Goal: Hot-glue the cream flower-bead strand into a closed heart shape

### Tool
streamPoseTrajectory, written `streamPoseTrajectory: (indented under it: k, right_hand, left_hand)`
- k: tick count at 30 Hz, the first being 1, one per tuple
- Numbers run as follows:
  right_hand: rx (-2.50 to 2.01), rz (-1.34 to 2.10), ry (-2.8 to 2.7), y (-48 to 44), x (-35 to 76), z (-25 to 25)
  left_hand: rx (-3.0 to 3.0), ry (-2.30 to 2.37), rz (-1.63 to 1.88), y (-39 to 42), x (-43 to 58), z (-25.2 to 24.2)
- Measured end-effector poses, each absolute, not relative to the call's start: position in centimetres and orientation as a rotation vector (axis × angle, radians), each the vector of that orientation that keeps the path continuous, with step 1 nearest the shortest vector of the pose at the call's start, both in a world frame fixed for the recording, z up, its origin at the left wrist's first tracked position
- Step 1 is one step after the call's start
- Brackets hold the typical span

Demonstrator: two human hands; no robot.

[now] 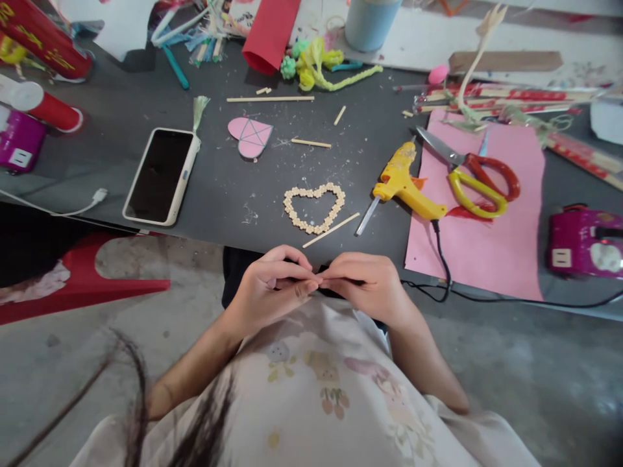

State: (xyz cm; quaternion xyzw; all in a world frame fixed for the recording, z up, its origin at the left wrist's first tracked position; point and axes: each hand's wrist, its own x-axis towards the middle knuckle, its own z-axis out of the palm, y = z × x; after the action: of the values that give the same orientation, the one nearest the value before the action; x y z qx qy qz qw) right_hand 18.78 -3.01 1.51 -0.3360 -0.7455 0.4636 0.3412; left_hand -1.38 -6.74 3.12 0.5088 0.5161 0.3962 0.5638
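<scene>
Meeting at their tips just short of the counter [219,201], the fingers of the left hand [272,285] and right hand [366,282] are pinched closely; whether anything small is gripped between them cannot be told. Ahead, a thin stick [331,230] is laid slantwise, its near end lying closer to the left hand, its far end angled rightward. Just beyond, a pale heart outline [311,229] is set flat, a yellow glue gun [407,185] being placed to its right.

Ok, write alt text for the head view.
A person's left hand and right hand meet at the fingertips before a gray table bearing a pale heart-shaped outline, yellow glue gun, scissors and smartphone. Anything held is unclear.
</scene>
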Motion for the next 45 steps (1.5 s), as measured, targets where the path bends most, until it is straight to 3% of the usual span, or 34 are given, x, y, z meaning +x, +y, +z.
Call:
streamPoseTrajectory:
  k: [16, 24, 34, 45]
  right_hand:
    - [-0.801, 1.044, -2.044, -3.2, 19.0, 1.3]
    - [-1.074, 0.855, -2.404, -2.8, 19.9, 2.2]
    - [-1.323, 0.67, -2.541, -1.1, 21.0, 4.3]
    - [-1.577, 0.519, -2.47, 0.7, 18.7, 4.0]
  left_hand:
    - [1.5, 1.346, 0.57, -6.8, -1.0, 2.4]
    - [1.844, 1.53, 0.249, -6.8, -1.2, 2.4]
    - [1.957, 1.711, 0.452, -4.0, -3.4, 3.5]
    - [2.105, 1.545, 0.354, 0.1, -3.9, 2.8]
